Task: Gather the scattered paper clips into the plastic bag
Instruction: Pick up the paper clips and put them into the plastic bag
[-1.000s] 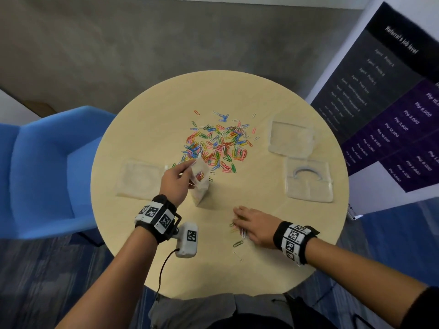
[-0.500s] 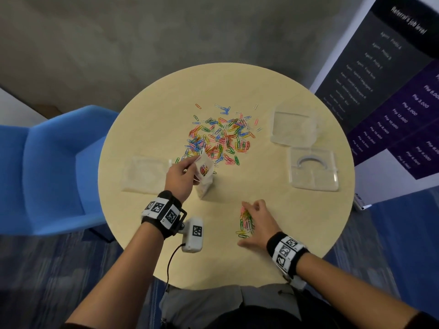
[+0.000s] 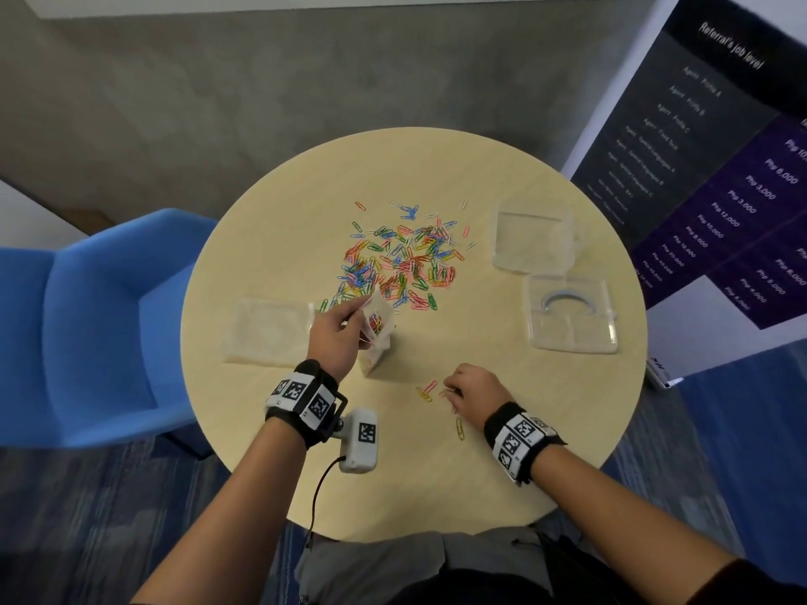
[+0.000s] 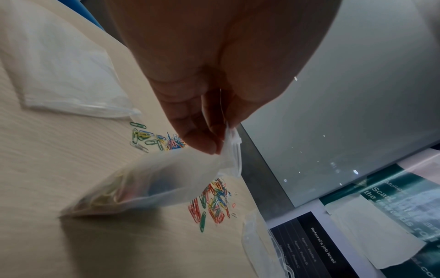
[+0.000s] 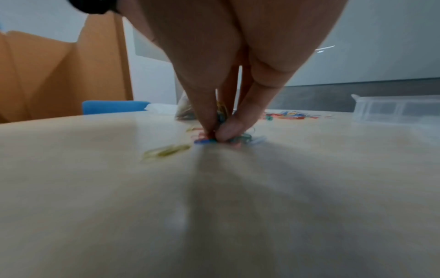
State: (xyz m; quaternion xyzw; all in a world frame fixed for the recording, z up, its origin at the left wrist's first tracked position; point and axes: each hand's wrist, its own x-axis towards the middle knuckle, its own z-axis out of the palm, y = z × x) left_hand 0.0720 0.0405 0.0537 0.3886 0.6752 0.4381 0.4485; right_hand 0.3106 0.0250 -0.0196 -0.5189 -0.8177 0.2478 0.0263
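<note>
A heap of coloured paper clips (image 3: 399, 259) lies mid-table. My left hand (image 3: 334, 336) pinches the top edge of a small clear plastic bag (image 3: 377, 336), (image 4: 152, 183) that stands on the table with several clips inside. My right hand (image 3: 469, 386) is nearer the front edge, fingers curled down. In the right wrist view its fingertips (image 5: 215, 131) pinch a small bunch of clips (image 5: 240, 139) against the tabletop. A few loose clips (image 3: 425, 391) lie just left of that hand, and a yellow clip (image 3: 460, 428) lies below it.
Another flat clear bag (image 3: 266, 331) lies left of my left hand. Two clear plastic containers (image 3: 535, 242), (image 3: 572, 314) sit at the table's right. A blue chair (image 3: 100, 325) stands to the left, a printed banner (image 3: 716, 168) to the right.
My right hand has pulled a small bunch of clips toward the front edge and curled from a flat spread into a pinch on them. My left hand still holds the bag.
</note>
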